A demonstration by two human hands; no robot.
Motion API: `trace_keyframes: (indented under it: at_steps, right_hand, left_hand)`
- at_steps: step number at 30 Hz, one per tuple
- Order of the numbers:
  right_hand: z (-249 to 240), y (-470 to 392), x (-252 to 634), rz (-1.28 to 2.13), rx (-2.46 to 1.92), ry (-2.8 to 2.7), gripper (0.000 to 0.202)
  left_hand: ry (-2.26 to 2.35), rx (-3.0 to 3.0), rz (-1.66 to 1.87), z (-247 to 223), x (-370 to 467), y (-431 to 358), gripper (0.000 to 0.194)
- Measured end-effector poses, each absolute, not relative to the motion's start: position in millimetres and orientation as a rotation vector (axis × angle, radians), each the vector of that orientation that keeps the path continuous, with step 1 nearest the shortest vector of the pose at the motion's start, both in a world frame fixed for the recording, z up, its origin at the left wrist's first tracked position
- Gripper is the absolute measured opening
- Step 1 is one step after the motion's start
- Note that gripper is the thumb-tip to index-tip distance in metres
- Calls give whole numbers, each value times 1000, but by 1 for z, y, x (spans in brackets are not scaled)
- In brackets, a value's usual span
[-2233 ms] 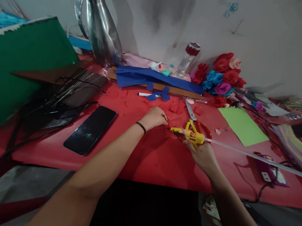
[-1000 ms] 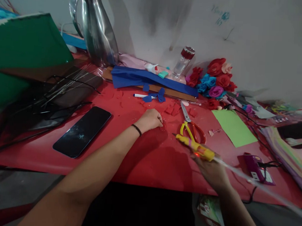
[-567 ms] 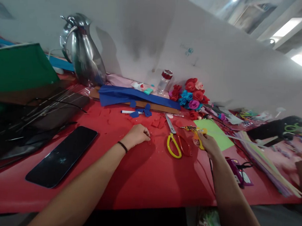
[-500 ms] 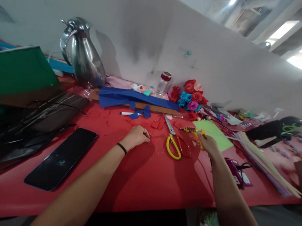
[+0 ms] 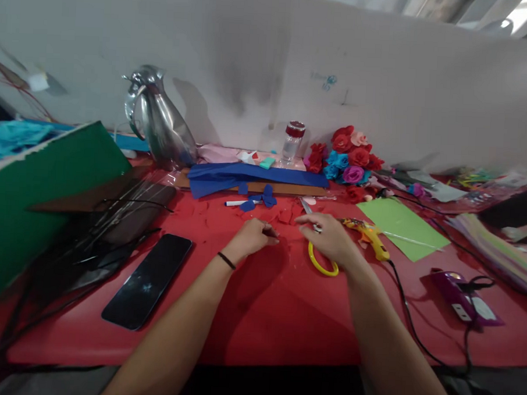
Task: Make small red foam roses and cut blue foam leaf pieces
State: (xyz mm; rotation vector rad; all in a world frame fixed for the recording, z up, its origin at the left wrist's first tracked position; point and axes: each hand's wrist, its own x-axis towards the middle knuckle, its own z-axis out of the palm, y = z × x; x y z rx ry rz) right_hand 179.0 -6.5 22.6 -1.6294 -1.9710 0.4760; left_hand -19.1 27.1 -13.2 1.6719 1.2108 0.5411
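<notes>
Currently 2 hands (image 5: 256, 237) apart, right one (image 5: 329, 238) above scissors (image 5: 323, 263), left's grip unclear.

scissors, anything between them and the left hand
The right hand covers the middle of the scissors; between the left hand and their yellow handle loop, nothing visible stands, only red tabletop.

Cannot see the middle of the scissors (image 5: 325, 272) beneath the right grip (image 5: 327, 235), nor make out any contents inside the left grip (image 5: 256, 234).
</notes>
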Motion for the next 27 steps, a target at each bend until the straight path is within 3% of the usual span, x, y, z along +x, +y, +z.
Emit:
trace_keyframes:
  at_steps: [12,19,27]
  right_hand:
    - [-3,-8,152,523,-1619,-2102,22]
    - [4,-6,160,842,-1476,-1330,19]
    - [2,1,163,1129,-1231,-825,21]
  left_hand:
    - [1171,1728,559,-3,-17,19,4]
    - [1078,1300,1055,6,-14,15,23]
    - [911,1035,1028,8,-11,10,33]
